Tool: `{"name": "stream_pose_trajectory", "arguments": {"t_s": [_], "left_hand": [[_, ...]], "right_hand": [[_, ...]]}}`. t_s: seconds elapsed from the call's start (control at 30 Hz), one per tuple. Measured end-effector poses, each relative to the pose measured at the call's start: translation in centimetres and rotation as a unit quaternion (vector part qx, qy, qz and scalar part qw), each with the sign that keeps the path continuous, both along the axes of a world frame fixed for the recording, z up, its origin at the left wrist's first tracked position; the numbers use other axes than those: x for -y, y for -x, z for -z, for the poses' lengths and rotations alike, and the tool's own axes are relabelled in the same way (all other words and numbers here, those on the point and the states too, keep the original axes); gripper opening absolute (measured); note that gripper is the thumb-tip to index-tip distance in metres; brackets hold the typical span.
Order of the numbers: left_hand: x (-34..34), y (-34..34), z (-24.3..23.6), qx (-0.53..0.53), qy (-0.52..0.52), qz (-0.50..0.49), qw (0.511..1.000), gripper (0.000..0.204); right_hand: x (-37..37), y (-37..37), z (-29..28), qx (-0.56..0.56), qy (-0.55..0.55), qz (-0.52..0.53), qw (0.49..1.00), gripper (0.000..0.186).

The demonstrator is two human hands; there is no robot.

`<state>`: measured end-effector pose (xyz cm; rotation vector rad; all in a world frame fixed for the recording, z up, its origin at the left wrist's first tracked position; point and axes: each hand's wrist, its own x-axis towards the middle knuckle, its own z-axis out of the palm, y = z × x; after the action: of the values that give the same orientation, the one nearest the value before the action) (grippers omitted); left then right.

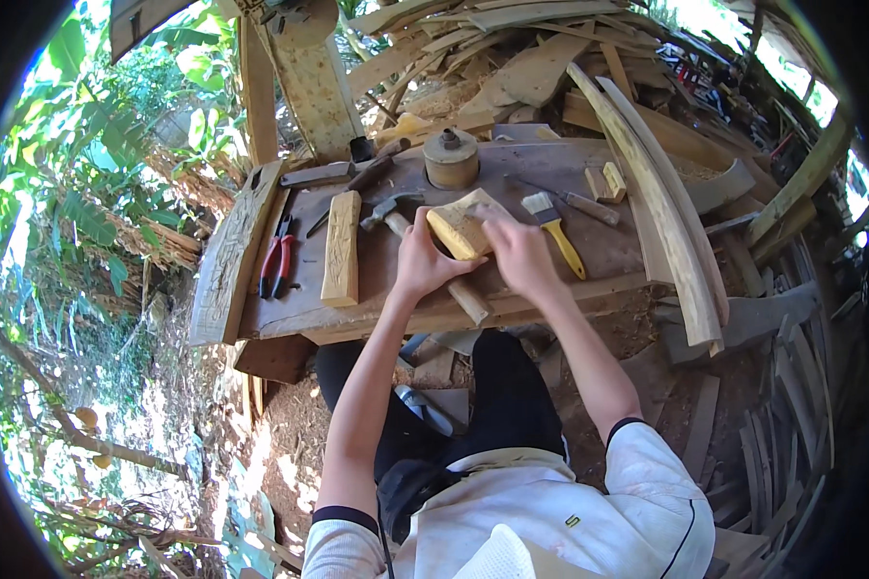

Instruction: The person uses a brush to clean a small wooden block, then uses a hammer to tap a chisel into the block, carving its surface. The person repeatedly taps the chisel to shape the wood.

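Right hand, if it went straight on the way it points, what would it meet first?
Most likely the wooden block in the left hand; the right hand overlaps its right end in view, though depth is unclear.

Block [459, 227] is bare wood, matt, kinda rough. Left of it, hammer [395, 221]: dull metal head, wooden handle. Further left, pliers [285, 256] with smooth, plastic-looking grips. Right of the block, brush [552, 226] with glossy-ish yellow handle. Counter [307, 277] under it's worn matt wood.
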<state>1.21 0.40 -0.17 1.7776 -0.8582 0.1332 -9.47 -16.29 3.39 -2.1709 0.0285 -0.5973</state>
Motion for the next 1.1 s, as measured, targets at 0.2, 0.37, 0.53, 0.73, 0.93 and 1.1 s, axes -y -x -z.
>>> {"name": "stream_pose_trajectory", "arguments": {"t_s": [0.2,0.37,0.53,0.73,0.93,1.1], "left_hand": [[0.4,0.2,0.0,0.027,-0.021,-0.013,0.999,0.089],[-0.6,0.1,0.0,0.013,-0.003,-0.004,1.0,0.089],[-0.4,0.1,-0.1,0.015,-0.031,-0.016,0.999,0.089],[-0.1,0.4,-0.4,0.027,-0.031,-0.021,0.999,0.087],[-0.3,0.3,-0.2,0.046,-0.055,-0.046,0.996,0.091],[-0.8,0.4,-0.4,-0.016,0.006,0.023,1.0,0.091]], "right_hand": [[2.1,0.2,1.5,0.035,0.068,0.074,0.994,0.03],[-0.5,2.8,1.7,0.089,0.102,0.003,0.991,0.03],[-0.4,3.0,2.4,0.069,0.133,0.068,0.986,0.032],[0.4,2.0,2.4,0.059,0.086,0.092,0.99,0.031],[0.0,1.4,1.9,0.071,0.075,0.097,0.99,0.03],[-2.2,3.0,3.4,0.128,0.107,0.058,0.984,0.03]]}}
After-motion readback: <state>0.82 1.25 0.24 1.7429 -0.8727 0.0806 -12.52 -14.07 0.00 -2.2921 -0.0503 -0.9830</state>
